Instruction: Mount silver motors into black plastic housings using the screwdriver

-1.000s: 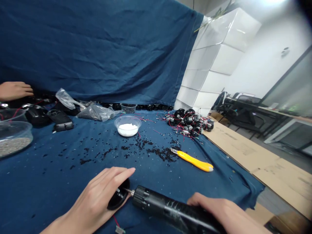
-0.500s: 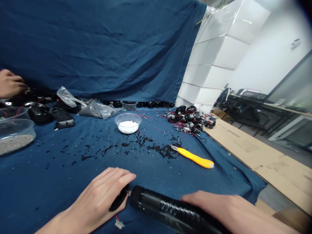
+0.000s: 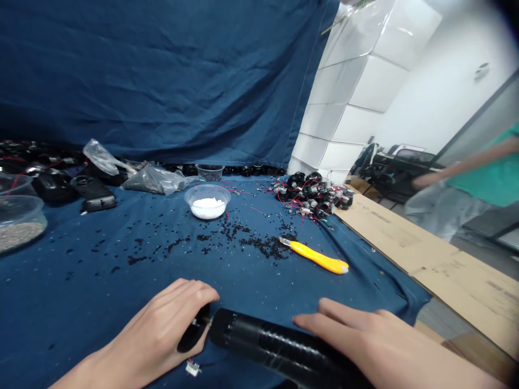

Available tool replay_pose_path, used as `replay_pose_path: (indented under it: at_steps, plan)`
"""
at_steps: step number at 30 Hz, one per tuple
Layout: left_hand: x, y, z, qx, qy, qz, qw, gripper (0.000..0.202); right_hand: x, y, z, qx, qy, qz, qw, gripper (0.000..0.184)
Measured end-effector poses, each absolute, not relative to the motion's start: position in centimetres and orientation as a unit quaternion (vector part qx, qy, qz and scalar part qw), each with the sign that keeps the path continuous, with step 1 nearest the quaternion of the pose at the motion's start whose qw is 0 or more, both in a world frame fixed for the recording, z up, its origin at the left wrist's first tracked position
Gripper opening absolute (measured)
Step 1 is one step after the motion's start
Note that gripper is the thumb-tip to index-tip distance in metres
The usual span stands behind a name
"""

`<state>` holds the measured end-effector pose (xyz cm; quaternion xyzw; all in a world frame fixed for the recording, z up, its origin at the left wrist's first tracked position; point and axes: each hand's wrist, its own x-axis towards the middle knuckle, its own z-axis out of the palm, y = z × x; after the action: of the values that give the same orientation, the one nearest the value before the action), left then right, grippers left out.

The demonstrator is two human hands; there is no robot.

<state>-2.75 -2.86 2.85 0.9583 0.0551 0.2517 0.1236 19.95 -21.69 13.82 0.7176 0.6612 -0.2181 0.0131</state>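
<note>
My left hand is closed around a black rounded part, which the fingers mostly cover. A small white connector hangs by a short red wire below that hand. My right hand grips a black electric screwdriver, its thick barrel lying across the lower middle. The thin metal bit reaches the black part in my left hand; its exact contact point is hidden. Beyond the hands lies a yellow utility knife, blade end amid scattered black screws.
A clear bowl of white material stands mid-table. At right is a heap of black parts with red wires. Grey plastic bags and a tub of greyish grains sit left. Cardboard borders the right; a person in green is beyond.
The view has shifted slightly. My right hand's fingers have lifted and spread somewhat on the screwdriver. Another person's hand at far left has gone from view, and a person has appeared at right.
</note>
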Motion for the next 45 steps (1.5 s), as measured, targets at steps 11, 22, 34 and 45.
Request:
replay_pose_path:
  at_steps: [11, 22, 34, 45]
  plan:
    - [-2.5, -1.3, 2.2, 0.959, 0.162, 0.187, 0.137, 0.049, 21.4, -20.8, 12.7, 0.739, 0.619, -0.252, -0.083, 0.058]
    - [-4.2, 2.2, 2.3, 0.906, 0.292, 0.233, 0.199, 0.05, 26.0, -17.1, 9.2, 0.72, 0.632, -0.259, -0.122, 0.036]
    - [-4.0, 0.5, 2.5, 0.894, 0.26, 0.285, 0.229, 0.049, 19.7, -2.3, 4.9, 0.656, 0.731, -0.182, -0.047, 0.023]
    - [-3.3, 0.0, 2.3, 0.894, 0.241, 0.279, 0.255, 0.046, 18.8, -2.3, 3.5, 0.654, 0.74, -0.152, -0.034, 0.021]
